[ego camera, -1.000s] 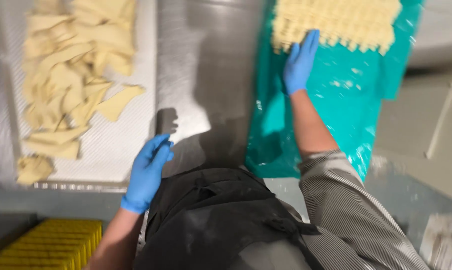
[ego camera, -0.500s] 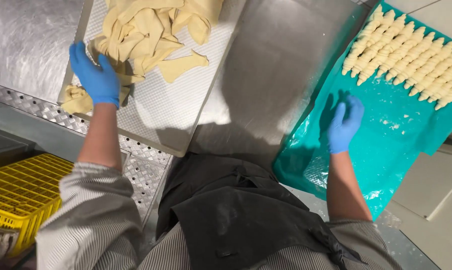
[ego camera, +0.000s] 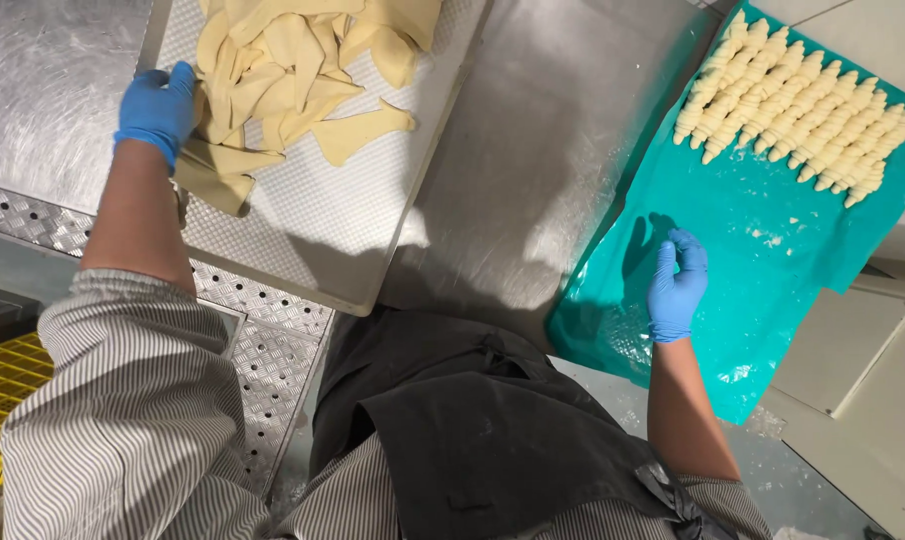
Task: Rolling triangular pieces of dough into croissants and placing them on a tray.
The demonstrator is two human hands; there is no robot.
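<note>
My left hand [ego camera: 158, 105], in a blue glove, rests on the left side of a pile of pale dough triangles [ego camera: 293, 70] that lies on a perforated metal tray [ego camera: 323, 240]. Its fingers touch the dough at the pile's edge; whether they grip a piece I cannot tell. My right hand [ego camera: 676, 285], also gloved in blue, hovers over a teal plastic sheet [ego camera: 773, 250] with its fingers loosely curled and nothing in it. At the far end of that sheet sits a tight row of rolled dough pieces [ego camera: 793, 105].
A steel worktop [ego camera: 543, 170] runs between the tray and the teal sheet. A yellow plastic crate [ego camera: 3, 390] stands low at the left. My dark apron [ego camera: 493, 440] and striped sleeves fill the bottom of the view. Pale floor tiles [ego camera: 843, 350] lie at the right.
My left hand slid up along the tray's left side onto the dough pile. My right hand drew back a little over the teal sheet, away from the rolled pieces.
</note>
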